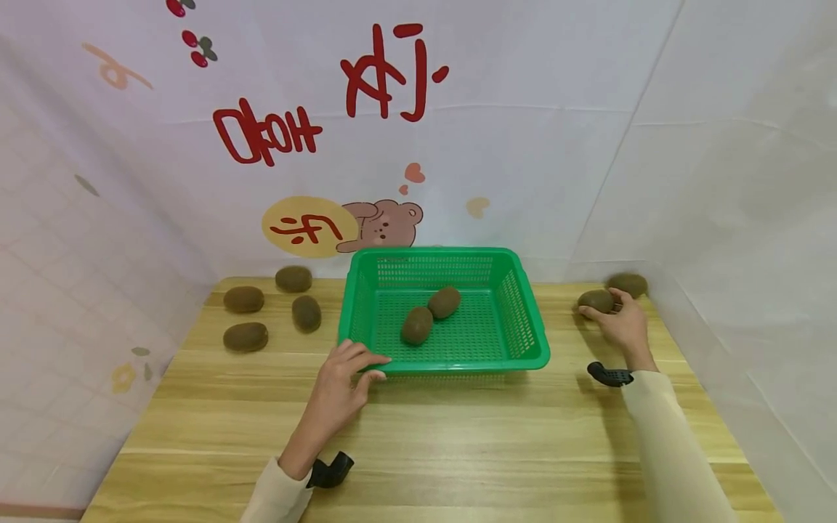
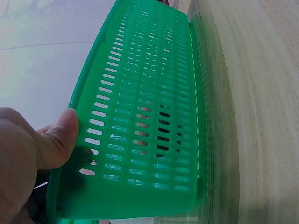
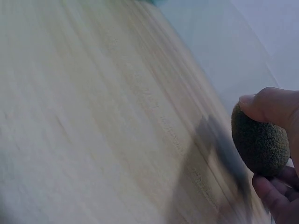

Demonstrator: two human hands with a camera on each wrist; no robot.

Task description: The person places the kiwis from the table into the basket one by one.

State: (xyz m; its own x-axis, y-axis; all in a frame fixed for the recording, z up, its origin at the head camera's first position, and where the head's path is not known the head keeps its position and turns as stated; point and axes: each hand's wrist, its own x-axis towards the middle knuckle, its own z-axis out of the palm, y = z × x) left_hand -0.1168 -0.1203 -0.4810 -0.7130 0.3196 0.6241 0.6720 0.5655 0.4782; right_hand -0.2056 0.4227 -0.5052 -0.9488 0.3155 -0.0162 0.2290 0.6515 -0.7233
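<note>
Basket [image 1: 451, 367] rim is pinched by the left hand's [image 1: 343, 376] fingers, probably for steadiness; right of it, the right hand [image 1: 625, 320] pinches a kiwi [image 1: 594, 300].

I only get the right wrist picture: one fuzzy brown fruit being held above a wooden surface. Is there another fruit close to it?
Observer: Yes. The head view shows a second kiwi just beyond the held kiwi, near the back right corner of the table.
Visitor: What's the other grip doing?
Observer: The left grip holds the near rim of a green basket, at its left end.
Visitor: Ooh, anything inside?
Observer: Two kiwis lie on its floor.
</note>
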